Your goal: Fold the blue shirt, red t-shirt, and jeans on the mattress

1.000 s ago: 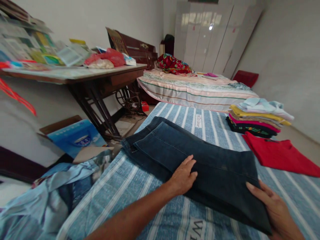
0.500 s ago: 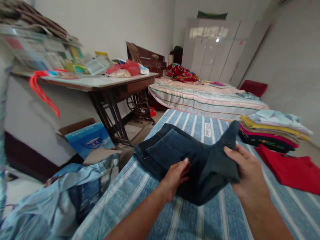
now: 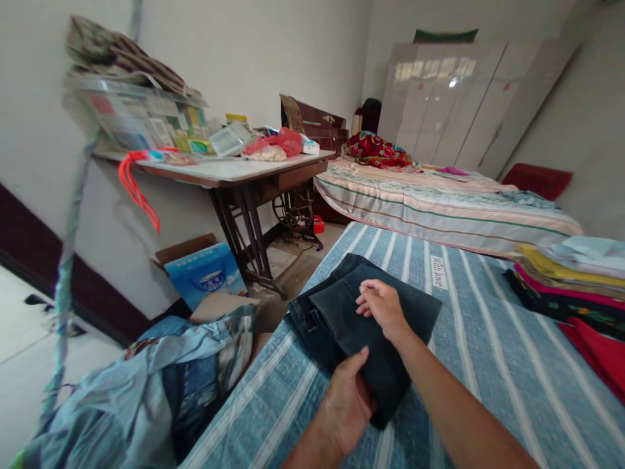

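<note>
Dark blue jeans, folded over on themselves, lie on the blue striped bed cover. My right hand rests on top of the fold with its fingers curled loosely, pressing the cloth down. My left hand is at the near edge of the jeans, thumb on top and fingers under the fold, gripping the cloth.
A stack of folded clothes and a red garment lie at the right. A heap of light blue clothes sits at the lower left. A cluttered sewing table, a blue box and a second bed stand beyond.
My right hand has carried the leg end of the jeans over to the left and laid it on the waist part. The left hand slid back to the near edge. The view turned left.
</note>
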Available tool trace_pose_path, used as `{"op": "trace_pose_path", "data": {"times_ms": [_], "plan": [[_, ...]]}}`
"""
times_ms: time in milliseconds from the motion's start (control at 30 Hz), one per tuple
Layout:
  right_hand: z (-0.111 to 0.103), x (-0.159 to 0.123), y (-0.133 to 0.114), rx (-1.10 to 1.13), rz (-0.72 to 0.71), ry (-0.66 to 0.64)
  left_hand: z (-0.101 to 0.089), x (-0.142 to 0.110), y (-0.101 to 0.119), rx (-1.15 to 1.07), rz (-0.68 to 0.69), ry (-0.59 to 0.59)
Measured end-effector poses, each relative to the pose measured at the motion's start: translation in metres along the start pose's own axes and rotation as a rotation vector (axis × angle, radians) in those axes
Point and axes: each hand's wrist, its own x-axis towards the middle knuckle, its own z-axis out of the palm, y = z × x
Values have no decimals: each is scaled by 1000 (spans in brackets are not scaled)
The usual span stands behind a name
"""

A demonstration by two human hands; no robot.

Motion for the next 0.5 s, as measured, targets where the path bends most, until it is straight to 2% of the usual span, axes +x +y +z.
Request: {"op": "trace_pose_path", "data": {"times_ms": [33,100,133,200,233,333,500], "plan": [[-17,4,3,-48,-36,43,0,1,-2,8,14,23],[-55,16,8,-327,-186,204,2,1,-5,17,53,73],[-75,22,10,-484,-209,298,2,1,-6,23,72,105],[-109,33,14,-768,-124,457,4,0,-8,35,119,161],[-123,36,17,-814,-77,487,4,0,-10,42,146,175],[-150,44,24,-822,51,457,5,0,-15,74,179,187],[-162,53,27,-682,238,195,-1,-11,-18,209,236,175]]}}
